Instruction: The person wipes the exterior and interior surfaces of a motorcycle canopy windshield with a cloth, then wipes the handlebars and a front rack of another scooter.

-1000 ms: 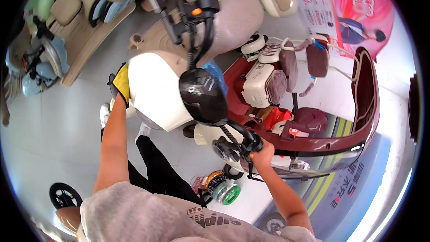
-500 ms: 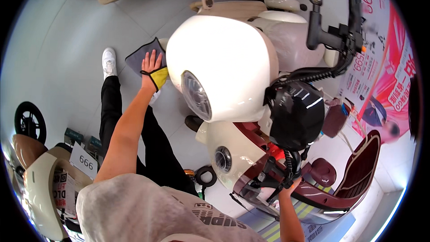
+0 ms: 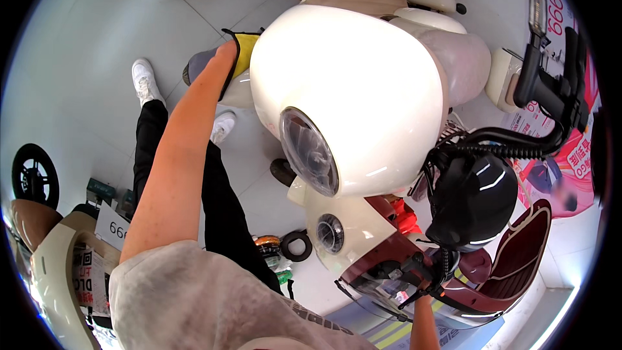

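My left hand [image 3: 225, 54] reaches forward to the front of a glossy cream scooter body [image 3: 363, 78]. A yellow-and-grey cloth with black edging [image 3: 245, 58] is bunched at this hand, lying against the cream fender [image 3: 238, 93]. The cloth and my wrist hide the fingers. On the lower right, my right hand [image 3: 424, 301] is at the black handlebar [image 3: 414, 271], closed around it as far as I can see; levers and cables cover most of its fingers. An oval headlight [image 3: 310, 150] shows on the scooter's left side.
A cream-and-maroon scooter [image 3: 343, 220] stands close by, below the large body. Black cables and a mirror-like dark dome [image 3: 476, 201] crowd the right. A black wheel [image 3: 35, 175] and another cream scooter [image 3: 58, 266] are at left. Small items and a black ring [image 3: 296, 245] lie on the floor.
My left hand has moved forward with the cloth, whose yellow side now shows more. The hand, earlier spread flat on the cloth, is now largely covered. My view has shifted; the scooter appears larger.
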Tool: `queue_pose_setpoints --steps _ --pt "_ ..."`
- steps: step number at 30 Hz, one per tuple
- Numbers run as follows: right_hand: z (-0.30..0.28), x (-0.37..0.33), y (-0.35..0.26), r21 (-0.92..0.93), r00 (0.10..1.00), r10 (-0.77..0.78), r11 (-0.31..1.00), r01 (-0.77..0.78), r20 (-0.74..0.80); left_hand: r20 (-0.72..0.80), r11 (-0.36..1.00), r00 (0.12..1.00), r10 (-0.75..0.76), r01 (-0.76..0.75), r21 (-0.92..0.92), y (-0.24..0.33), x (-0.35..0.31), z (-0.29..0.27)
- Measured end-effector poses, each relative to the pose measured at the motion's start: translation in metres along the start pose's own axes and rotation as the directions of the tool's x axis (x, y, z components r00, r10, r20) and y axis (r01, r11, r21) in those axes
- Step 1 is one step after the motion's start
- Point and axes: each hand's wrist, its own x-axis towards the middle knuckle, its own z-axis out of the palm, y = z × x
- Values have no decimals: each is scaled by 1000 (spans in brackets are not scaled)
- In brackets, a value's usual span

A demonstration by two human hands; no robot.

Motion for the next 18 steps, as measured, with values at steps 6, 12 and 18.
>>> queue_pose_setpoints --steps 6,12,18 --pt "3 -2 -3 -16 1000 0 1000 0 -8 213 489 971 -107 238 -839 -50 -16 4" --pt "-5 -1 -6 -29 1000 -19 999 19 -24 268 -639 956 -120 132 -758 -44 -108 -1" --pt "-10 -2 -5 -30 998 -41 999 40 -37 169 -937 975 -143 -79 -339 62 -153 -31"
